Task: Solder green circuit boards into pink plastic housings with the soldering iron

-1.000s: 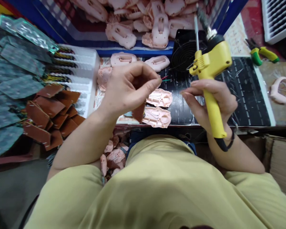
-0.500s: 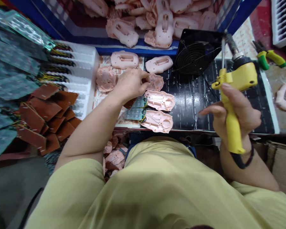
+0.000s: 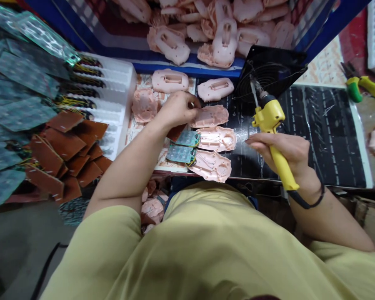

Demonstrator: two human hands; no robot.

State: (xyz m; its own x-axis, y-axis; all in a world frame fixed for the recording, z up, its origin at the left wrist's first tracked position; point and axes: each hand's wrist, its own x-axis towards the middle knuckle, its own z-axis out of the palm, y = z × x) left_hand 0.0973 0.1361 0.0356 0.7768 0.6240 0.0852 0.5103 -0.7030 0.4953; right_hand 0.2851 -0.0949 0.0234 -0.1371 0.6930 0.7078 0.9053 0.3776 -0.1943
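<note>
While the right hand [image 3: 289,150] closes around the handle of the yellow soldering gun [image 3: 270,116], tip beyond that hand, the left hand [image 3: 181,109] has its fingers curled nearly together at a pink shell [image 3: 214,116]; exact grip hidden. Brown board [image 3: 175,132] sits beneath the left hand; green boards [image 3: 180,153] bodyward of it.

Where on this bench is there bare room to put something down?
Mostly on the black mat, between the right hand and the pliers, apart from pale streaks. A narrower strip separates that hand from the pink shells. The left is crowded with circuit boards.
</note>
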